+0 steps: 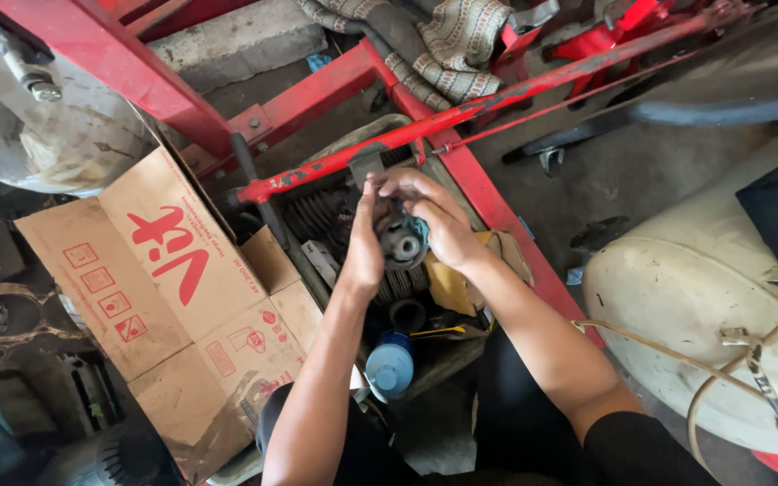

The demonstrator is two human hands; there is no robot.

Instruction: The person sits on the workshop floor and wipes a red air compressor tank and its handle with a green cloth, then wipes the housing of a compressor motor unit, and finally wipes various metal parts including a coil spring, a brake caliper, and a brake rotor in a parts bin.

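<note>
1. Dark grey and round, the metal part (pixel 402 243) sits between your two hands, above a box full of odds and ends.
2. Your left hand (pixel 365 252) presses on its left side. That grip is closed on the part, fingers pointing up.
3. Your right hand (pixel 438 220) wraps over its top and right side. That grip is closed on the part too.
4. Right under the part is a round wire brush (pixel 400 284). It looks very close to the part, but you cannot tell if they touch.
5. Lower down in the box stands a blue cap (pixel 391 367) on a can, with a dark ring (pixel 407 315) just above it.
6. A black ribbed rubber piece (pixel 315 214) lies to the left of your hands.
7. A red metal bar (pixel 488 103) runs across just above your hands.
8. A brown cardboard box (pixel 173 297) with red print lies open on your left.
9. A big cream tank (pixel 704 315) sits on your right, well apart from the part.
10. A folded striped cloth (pixel 452 45) hangs at the top, on the red frame.
</note>
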